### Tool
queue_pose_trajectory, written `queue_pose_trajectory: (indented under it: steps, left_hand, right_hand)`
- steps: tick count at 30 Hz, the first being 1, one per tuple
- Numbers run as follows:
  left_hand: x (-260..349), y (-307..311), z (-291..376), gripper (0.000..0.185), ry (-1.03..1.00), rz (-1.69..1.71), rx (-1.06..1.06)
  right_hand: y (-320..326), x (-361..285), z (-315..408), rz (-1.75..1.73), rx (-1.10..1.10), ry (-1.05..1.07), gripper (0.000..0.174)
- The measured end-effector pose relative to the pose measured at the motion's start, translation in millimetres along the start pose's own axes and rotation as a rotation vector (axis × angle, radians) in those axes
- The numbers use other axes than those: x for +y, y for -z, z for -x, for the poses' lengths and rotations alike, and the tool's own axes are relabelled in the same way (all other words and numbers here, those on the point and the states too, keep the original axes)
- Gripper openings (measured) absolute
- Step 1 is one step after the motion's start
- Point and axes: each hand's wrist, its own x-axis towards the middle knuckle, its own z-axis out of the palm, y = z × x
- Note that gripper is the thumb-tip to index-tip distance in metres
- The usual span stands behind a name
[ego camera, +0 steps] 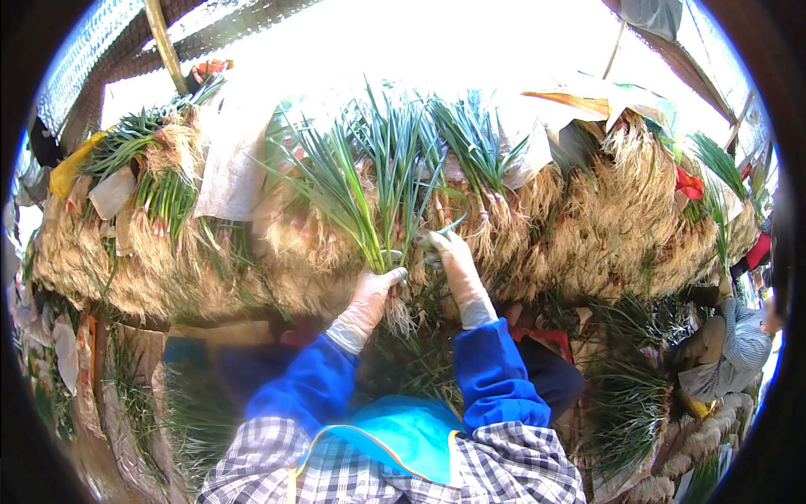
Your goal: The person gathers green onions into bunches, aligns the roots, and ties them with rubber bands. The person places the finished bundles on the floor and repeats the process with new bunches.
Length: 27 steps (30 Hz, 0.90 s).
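Observation:
My left hand (369, 298), in a thin pale glove, grips a small bunch of green onion plants (371, 233) near the base. The long leaves fan upward, and the whitish roots (398, 317) hang below my fist. A small pale, curved thing (393, 253) shows just above my left thumb; what it is I cannot tell. To the right of the bunch, my gloved right hand (452, 257) has curled fingers, with a strip of green leaf (454, 223) sticking out between thumb and finger. Its fingertips are partly hidden.
A long heap of onion plants with dry roots (630, 208) spans the space before me. Pale sacking (230, 157) drapes over it. Leafy piles (623, 409) lie low on the right, near a seated person (733, 346). A pole (165, 47) stands behind at left.

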Motion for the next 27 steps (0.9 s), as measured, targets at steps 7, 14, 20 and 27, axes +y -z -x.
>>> queue_pose_trajectory:
  steps: [7,14,20,27]
  left_hand:
    - [-0.1,2.6,2.7,0.018,0.225,0.123,-0.104]
    - [3.0,8.7,7.7,0.019,0.238,-0.067,-0.109]
    - [60.4,31.8,4.5,0.025,0.053,0.149,-0.191]
    - [72.8,3.7,-9.7,0.018,0.139,0.273,-0.165]
  right_hand:
    - [-44.2,19.7,-3.8,-0.075,0.299,0.191,0.017]
    - [-15.1,61.3,4.2,-0.144,0.025,0.031,0.015]
    - [22.1,89.2,75.1,1.52,-0.936,0.097,0.029]
    - [34.3,-4.6,-38.3,1.021,0.331,0.646,0.03]
